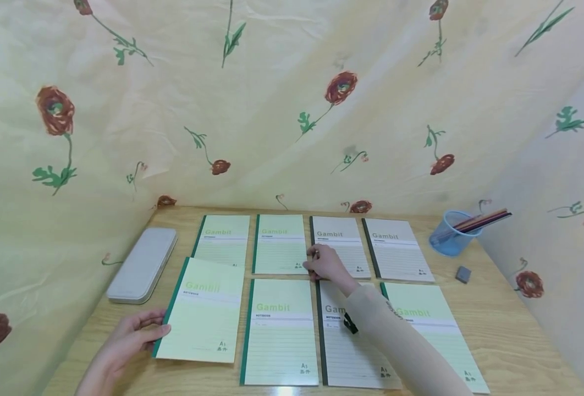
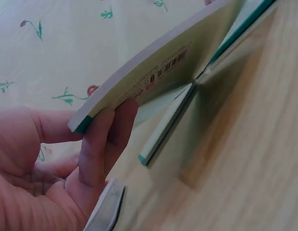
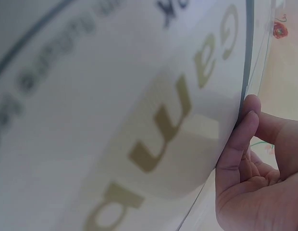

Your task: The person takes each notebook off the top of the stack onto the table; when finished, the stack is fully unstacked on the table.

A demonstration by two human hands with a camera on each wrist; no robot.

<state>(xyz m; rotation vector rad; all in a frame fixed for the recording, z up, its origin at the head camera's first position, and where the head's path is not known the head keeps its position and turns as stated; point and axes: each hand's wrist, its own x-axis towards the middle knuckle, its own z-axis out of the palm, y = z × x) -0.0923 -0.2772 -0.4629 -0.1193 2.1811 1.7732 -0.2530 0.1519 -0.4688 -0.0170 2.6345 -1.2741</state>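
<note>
My left hand (image 1: 136, 335) grips a green-spined notebook (image 1: 203, 313) by its lower left corner. That notebook is tilted off the table and overlaps the green-spined notebook (image 1: 222, 234) behind it; its barcoded back cover (image 2: 163, 74) shows in the left wrist view. At the middle of the table, my right hand (image 1: 329, 263) pinches the top left corner of a grey notebook (image 1: 341, 352) with a dark spine. My right forearm covers part of this notebook. Its cover (image 3: 120, 130) looks bowed in the right wrist view, where my right fingers (image 3: 230, 163) meet at the corner.
Other Gambit notebooks lie in two rows, including a pale green one (image 1: 282, 335) between my hands. A grey-white case (image 1: 143, 264) lies at the left. A blue pencil cup (image 1: 450, 242) and a small grey eraser (image 1: 463, 274) stand at the right. Flowered cloth backs the table.
</note>
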